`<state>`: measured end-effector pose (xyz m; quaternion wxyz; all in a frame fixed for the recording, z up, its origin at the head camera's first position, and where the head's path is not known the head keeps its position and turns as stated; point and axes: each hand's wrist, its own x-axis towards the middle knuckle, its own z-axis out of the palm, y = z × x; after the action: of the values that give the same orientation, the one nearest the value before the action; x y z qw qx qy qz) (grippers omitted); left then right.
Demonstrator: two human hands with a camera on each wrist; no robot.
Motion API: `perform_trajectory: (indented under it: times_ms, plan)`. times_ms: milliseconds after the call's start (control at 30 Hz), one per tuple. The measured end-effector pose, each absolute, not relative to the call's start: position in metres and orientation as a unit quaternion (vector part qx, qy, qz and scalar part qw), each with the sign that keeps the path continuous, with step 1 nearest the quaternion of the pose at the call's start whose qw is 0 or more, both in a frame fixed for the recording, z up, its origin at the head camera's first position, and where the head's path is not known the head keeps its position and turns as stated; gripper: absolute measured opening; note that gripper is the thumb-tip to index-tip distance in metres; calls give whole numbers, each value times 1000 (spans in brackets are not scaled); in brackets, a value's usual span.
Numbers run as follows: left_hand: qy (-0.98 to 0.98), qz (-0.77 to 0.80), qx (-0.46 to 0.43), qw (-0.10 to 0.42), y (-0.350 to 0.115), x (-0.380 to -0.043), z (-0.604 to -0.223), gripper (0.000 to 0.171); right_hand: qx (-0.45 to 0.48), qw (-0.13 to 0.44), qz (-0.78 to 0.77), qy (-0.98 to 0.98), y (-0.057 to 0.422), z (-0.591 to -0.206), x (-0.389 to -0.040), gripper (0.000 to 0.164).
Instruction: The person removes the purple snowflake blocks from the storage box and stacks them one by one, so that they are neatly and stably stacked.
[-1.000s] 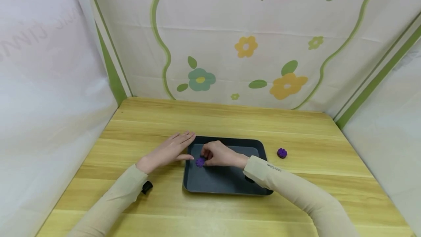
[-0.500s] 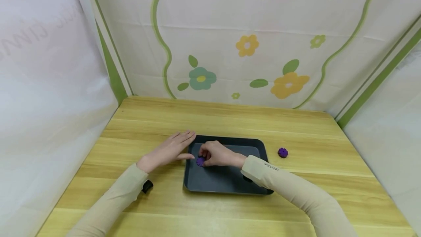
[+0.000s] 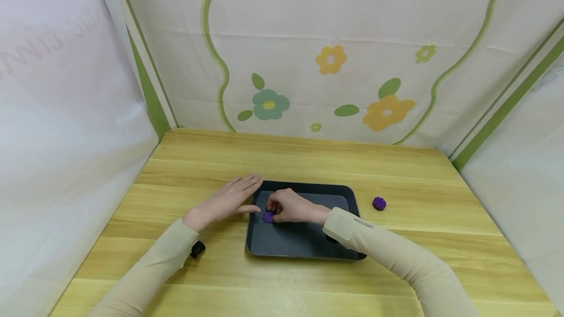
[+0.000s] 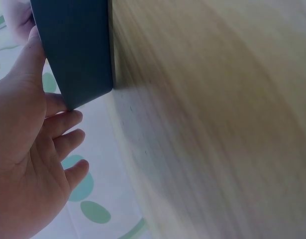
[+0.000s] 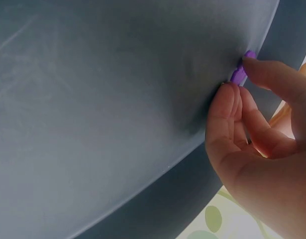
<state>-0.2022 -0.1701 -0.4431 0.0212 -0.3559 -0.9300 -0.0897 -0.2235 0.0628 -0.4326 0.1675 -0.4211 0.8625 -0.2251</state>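
Observation:
My right hand (image 3: 294,207) pinches a small purple flower-shaped disc (image 3: 267,217) between thumb and fingers, inside the left part of a dark grey tray (image 3: 282,243). In the right wrist view the disc (image 5: 239,74) is seen nearly edge-on, close to the tray's side wall, and the fingertips hide part of it. My left hand (image 3: 226,200) lies against the tray's left end with its fingers extended, its thumb reaching the rim. In the left wrist view the fingers (image 4: 68,122) are by the tray's outer corner.
Another purple flower-shaped piece (image 3: 379,203), thick like a stack, lies on the wooden table (image 3: 308,287) right of the tray. Small black objects show at the left cuff (image 3: 198,249) and under the right sleeve. Flower-printed white cloth (image 3: 291,72) encloses the back and sides.
The right hand shifts very slightly left with the purple disc in its pinch. The left hand and the tray stay in place; the whole view moves a little.

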Motion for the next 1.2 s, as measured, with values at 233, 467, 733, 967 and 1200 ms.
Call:
perform_trajectory:
  times_ms: [233, 467, 733, 967, 1200]
  plan:
    - [-931, -93, -352, 14, -170, -202, -443, 78, -413, 177, -232, 863, 63, -434, -223, 17]
    - [-930, -92, -354, 16, -169, -201, -443, 78, -411, 177, -224, 866, 63, -436, -222, 17]
    - [-931, -92, -353, 16, -169, -200, -442, 78, -417, 170, -222, 865, 66, -434, -223, 17]
    - [-931, -93, -351, 19, -169, -199, -440, 78, -426, 160, -222, 863, 73, -432, -226, 16]
    - [-934, -85, -346, 14, -169, -199, -441, 79, -427, 154, -218, 864, 82, -433, -230, 15]
